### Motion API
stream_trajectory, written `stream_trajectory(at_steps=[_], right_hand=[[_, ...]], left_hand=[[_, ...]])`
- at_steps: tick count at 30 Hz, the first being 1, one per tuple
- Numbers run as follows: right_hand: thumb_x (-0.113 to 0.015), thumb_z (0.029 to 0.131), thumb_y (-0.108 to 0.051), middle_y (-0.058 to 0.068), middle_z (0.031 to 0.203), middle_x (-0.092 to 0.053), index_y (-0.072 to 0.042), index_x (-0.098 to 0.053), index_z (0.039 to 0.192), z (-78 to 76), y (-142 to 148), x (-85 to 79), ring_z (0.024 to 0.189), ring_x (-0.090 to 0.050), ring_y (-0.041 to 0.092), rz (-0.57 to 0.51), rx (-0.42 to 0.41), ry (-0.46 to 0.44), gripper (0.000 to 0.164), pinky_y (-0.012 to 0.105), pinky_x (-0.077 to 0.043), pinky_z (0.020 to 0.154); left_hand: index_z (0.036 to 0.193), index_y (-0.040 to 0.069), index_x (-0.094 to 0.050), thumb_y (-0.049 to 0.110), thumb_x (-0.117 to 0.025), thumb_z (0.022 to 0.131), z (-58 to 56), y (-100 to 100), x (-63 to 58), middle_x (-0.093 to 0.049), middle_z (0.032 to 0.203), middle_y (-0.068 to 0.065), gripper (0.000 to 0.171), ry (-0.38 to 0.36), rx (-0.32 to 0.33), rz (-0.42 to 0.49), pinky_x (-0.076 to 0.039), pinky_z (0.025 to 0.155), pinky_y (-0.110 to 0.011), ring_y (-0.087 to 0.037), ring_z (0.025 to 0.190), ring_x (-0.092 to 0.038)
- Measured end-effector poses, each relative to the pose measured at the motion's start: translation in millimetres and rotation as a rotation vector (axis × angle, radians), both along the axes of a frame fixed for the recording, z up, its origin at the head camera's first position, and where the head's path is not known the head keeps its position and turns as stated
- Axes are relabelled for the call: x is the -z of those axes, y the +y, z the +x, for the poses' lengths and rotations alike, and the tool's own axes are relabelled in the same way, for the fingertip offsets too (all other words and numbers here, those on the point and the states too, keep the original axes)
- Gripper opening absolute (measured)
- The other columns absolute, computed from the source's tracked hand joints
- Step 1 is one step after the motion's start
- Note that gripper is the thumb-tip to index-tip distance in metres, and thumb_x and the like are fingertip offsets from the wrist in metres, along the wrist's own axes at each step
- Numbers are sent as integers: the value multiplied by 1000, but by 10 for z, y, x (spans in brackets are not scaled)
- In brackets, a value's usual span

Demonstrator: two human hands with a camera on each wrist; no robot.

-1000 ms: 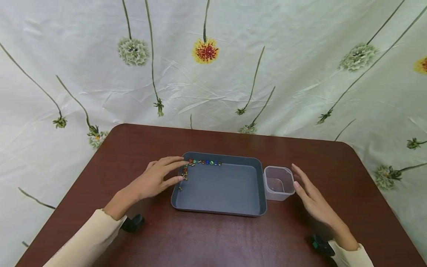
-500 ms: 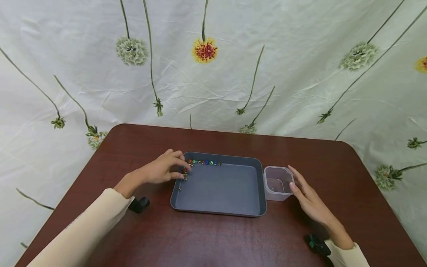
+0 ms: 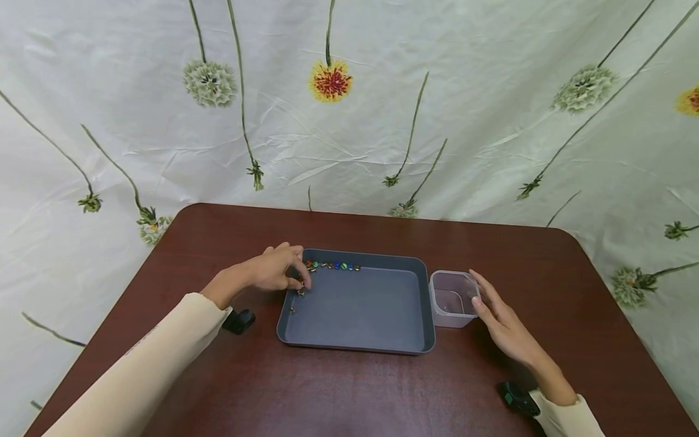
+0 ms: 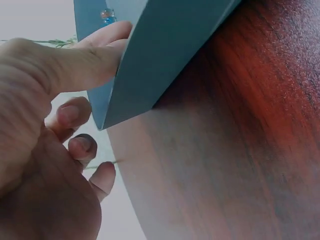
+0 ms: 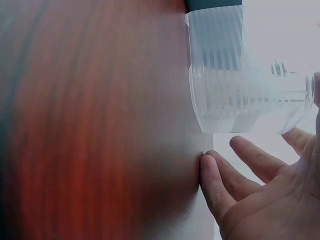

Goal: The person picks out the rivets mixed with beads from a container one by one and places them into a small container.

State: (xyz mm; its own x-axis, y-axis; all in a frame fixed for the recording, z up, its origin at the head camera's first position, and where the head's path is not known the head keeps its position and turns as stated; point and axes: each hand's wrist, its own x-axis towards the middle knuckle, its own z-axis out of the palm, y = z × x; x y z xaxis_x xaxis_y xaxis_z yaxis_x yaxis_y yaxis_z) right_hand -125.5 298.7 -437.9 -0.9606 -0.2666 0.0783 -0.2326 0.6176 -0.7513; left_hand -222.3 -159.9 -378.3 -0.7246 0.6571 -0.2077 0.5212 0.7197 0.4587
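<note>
My left hand (image 3: 273,268) reaches over the left wall of a shallow grey tray (image 3: 360,309). Its thumb and index finger come close together low over small gold-coloured pieces (image 3: 301,292). The tray wall hides these fingertips in the left wrist view, so I cannot tell whether they pinch anything. The other fingers bend loosely outside the tray. Small shiny coloured balls (image 3: 337,266) line the tray's back wall. At the tray's right side stands a clear plastic container (image 3: 454,318). My right hand (image 3: 508,328) rests beside it, fingers extended, thumb and a finger at its rim.
The reddish-brown wooden table (image 3: 355,394) has rounded far corners. Behind it hangs a white cloth (image 3: 480,91) printed with flowers. A lone gold-coloured piece (image 3: 292,310) lies nearer the tray's front left.
My left hand has moved right and inward over the tray's left wall, its index finger bending down toward the thumb. My right hand has shifted slightly left, closer against the container.
</note>
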Motion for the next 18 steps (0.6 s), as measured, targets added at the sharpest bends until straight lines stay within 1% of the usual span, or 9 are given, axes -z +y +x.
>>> stream_trajectory(at_steps=[1, 3, 5, 7, 8, 11, 12, 15, 18], right_hand=[[-37, 103, -22, 10, 153, -29, -26, -14, 152, 0, 1, 1, 137, -31, 37, -2, -1, 0, 54, 60, -36, 98], [-37, 103, -22, 10, 152, -31, -26, -14, 152, 2, 5, 1, 136, -33, 35, -2, -4, 2, 54, 47, -40, 101], [-37, 103, -21, 10, 149, -36, -25, -14, 152, 1, 12, 4, 134, -37, 33, 4, -5, 10, 54, 36, -42, 100], [-37, 103, -20, 10, 148, -38, -26, -14, 152, 1, 16, 6, 133, -39, 33, 4, -7, 16, 54, 35, -42, 99], [-38, 103, -19, 11, 148, -37, -26, -14, 151, 0, 17, 8, 132, -40, 33, 2, -8, 18, 55, 35, -43, 99], [-38, 102, -17, 12, 150, -33, -27, -13, 151, -6, 12, 13, 131, -40, 38, -11, -15, 14, 56, 59, -40, 95], [-39, 102, -16, 13, 150, -32, -27, -13, 151, -8, 10, 14, 130, -39, 39, -18, -18, 10, 57, 63, -38, 94], [-39, 102, -16, 13, 150, -31, -26, -13, 151, -12, 5, 16, 130, -39, 39, -17, -20, 9, 57, 64, -38, 94], [-37, 103, -18, 12, 148, -37, -28, -13, 151, -14, 0, 15, 131, -40, 37, -11, -21, 11, 55, 61, -39, 95]], left_hand=[[89, 29, -75, 16, -71, 84, 1, 5, -7, -52, 129, -12, 15, -9, -6, -11, -23, 98, -63, -37, 127, -33], [88, 29, -75, 16, -71, 83, 3, 17, -12, -47, 138, -16, 14, -7, -9, -34, -20, 100, -68, -40, 131, -30], [87, 29, -75, 17, -72, 83, 6, 38, -18, -48, 136, -15, 14, 10, -7, -62, -24, 98, -66, -39, 127, -34], [87, 29, -76, 18, -72, 82, 7, 65, -18, -53, 126, -12, 12, 24, 1, -84, -29, 92, -60, -36, 119, -40], [86, 29, -75, 18, -72, 82, 6, 77, -13, -54, 121, -10, 12, 34, 5, -94, -31, 88, -56, -34, 115, -41], [85, 30, -75, 20, -73, 82, 9, 98, 1, -54, 113, -9, 11, 36, 6, -120, -30, 80, -48, -29, 106, -42], [85, 30, -75, 20, -74, 81, 9, 103, 9, -54, 110, -9, 11, 30, 6, -125, -29, 77, -46, -28, 102, -42], [84, 31, -75, 21, -75, 79, 16, 114, 28, -53, 107, -6, 11, 22, -4, -143, -25, 74, -40, -24, 94, -39], [84, 31, -75, 22, -76, 78, 20, 123, 43, -53, 103, -5, 11, 21, -14, -150, -23, 72, -38, -22, 90, -37]])
